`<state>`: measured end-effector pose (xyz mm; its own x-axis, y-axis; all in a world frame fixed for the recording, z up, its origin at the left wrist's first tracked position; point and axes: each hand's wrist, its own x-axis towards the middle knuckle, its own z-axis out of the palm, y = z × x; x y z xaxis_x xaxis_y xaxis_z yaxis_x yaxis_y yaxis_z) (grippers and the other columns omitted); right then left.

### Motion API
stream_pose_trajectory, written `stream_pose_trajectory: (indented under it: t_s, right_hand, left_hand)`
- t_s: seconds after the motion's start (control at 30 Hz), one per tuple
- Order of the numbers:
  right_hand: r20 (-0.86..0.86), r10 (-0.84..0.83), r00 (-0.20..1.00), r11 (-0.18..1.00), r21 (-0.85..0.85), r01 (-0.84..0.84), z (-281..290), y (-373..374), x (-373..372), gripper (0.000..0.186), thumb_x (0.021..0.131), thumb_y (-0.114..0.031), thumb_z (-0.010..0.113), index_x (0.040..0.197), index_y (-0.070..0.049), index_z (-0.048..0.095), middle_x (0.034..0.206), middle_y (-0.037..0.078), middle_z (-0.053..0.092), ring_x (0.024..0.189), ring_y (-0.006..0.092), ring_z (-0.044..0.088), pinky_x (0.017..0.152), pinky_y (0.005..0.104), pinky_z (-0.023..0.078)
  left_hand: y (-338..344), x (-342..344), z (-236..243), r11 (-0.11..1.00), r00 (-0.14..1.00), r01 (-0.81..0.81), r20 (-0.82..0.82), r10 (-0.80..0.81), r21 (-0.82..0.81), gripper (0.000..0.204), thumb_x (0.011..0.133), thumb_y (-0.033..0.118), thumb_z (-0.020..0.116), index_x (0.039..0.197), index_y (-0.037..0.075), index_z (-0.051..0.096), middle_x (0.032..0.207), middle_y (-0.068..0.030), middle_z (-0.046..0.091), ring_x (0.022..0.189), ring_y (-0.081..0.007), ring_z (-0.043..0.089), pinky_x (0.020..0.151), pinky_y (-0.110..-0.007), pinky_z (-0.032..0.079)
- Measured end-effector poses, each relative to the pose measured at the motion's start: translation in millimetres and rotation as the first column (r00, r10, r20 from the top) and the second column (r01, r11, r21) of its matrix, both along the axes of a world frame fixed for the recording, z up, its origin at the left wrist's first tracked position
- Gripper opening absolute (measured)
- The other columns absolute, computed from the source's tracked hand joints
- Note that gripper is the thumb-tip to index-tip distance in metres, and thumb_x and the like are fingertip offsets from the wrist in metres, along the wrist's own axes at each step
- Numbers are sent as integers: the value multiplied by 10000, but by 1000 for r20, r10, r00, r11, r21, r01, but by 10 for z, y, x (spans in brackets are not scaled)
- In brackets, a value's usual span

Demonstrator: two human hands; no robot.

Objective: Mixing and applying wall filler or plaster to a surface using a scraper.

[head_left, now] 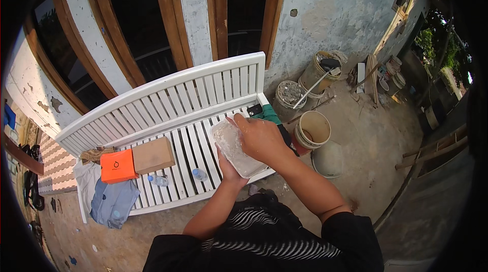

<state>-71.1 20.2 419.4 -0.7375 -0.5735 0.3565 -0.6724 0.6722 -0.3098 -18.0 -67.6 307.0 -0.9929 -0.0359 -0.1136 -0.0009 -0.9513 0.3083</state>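
White slatted bench (261, 72) carries orange box (118, 165) and brown cardboard box (153, 154), side by side, toward left; two small clear plastic bottles (199, 174) sit near front edge; blue-grey cloth (115, 206) drapes over front-left edge; black smartphone (253, 110) lies at right end.

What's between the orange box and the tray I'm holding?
In the head view, a brown cardboard box sits right beside the orange box, then the slatted white bench shows up to the tray, with two small plastic bottles lying nearer you.
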Motion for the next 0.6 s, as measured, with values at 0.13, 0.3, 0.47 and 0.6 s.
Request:
stream_pose_trajectory:
  t_s: [0.13,0.3,0.47,0.6]
  right_hand:
    - [-30,102,994,995,-15,-102,-52,-40,61,336,761,-71,608,1094,-66,564,778,179,665,724,371,661,584,467,511]
    - [-12,297,955,954,40,-296,-96,5,48,318,796,-104,617,1112,-110,581,864,174,679,776,377,663,631,476,518]
    - [190,325,927,933,98,-347,57,124,-17,307,810,-96,615,1114,-101,573,885,184,670,795,410,642,652,504,502]
    - [235,273,933,951,82,-299,118,186,-17,314,834,-108,628,1135,-78,543,829,213,649,780,434,623,649,524,475]
  left_hand:
    - [-43,12,5,997,997,72,13,-72,20,718,962,667,247,1471,170,352,1447,-85,448,1307,-289,463,1082,-459,383]
    - [-100,26,-50,995,994,96,57,-95,-15,723,957,677,259,1455,166,373,1422,-105,468,1285,-294,486,1063,-470,405]
    - [-129,89,-45,994,993,113,35,-113,-7,732,953,679,273,1453,155,377,1414,-115,476,1282,-305,489,1069,-480,400]
    - [-143,44,-126,996,997,79,8,-79,32,717,947,670,289,1456,174,379,1418,-104,479,1283,-313,489,1065,-498,403]
